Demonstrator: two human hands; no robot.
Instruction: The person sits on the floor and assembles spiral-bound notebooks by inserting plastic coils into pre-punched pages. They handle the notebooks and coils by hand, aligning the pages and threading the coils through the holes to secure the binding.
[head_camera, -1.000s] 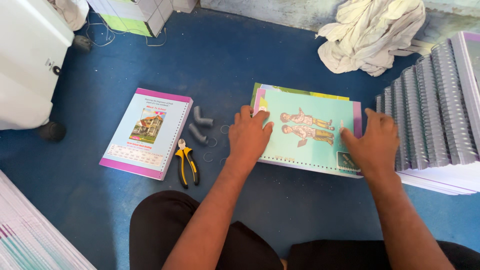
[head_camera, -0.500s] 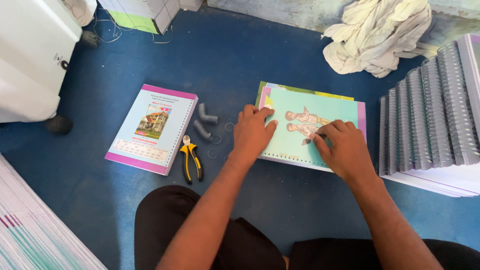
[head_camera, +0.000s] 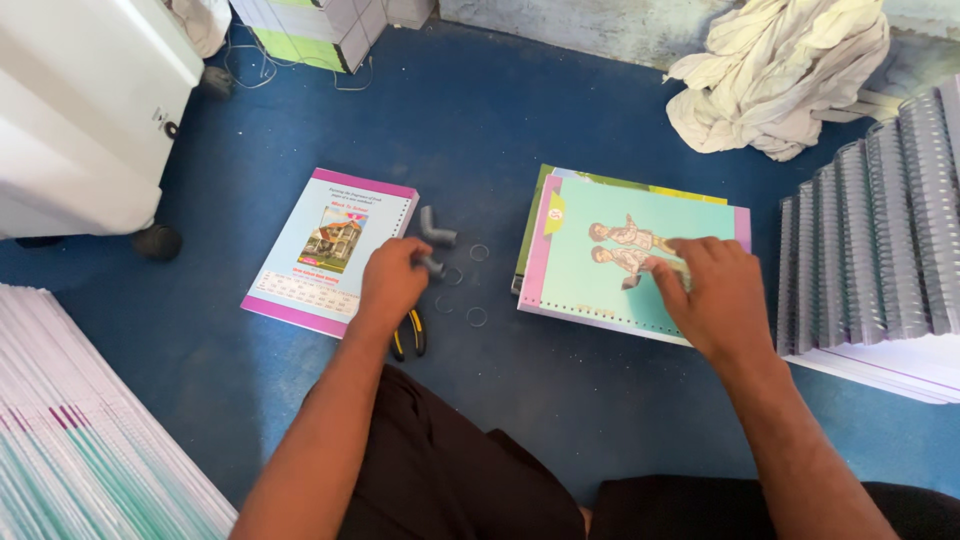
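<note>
Far left: stack of printed sheets (head_camera: 70, 440) with teal edges, white machine (head_camera: 70, 110) above it. All on the blue floor (head_camera: 480, 130).

Next: pink-bordered booklet (head_camera: 325, 250) with a house picture, lying flat. My left hand (head_camera: 392, 282) sits at its right edge, grip curled closed on a small grey pipe elbow (head_camera: 432, 265). Second grey elbow (head_camera: 436, 228) just above it, lying free. Yellow-handled pliers (head_camera: 408, 335) poke out right under my left wrist. A few small wire rings (head_camera: 477, 316) are scattered on the floor between the two books.

Centre-right: teal-cover booklet (head_camera: 620, 262) with two figures, pink edge, lying on top of green and yellow sheets. My right hand (head_camera: 712, 292) lies flat on its right part, fingers spread, grip open and pressing down, holding nothing.

Far right: row of spiral-bound books (head_camera: 880, 250), fanned, just beside the right hand. Crumpled pale cloth (head_camera: 780, 70) at the top right.
</note>
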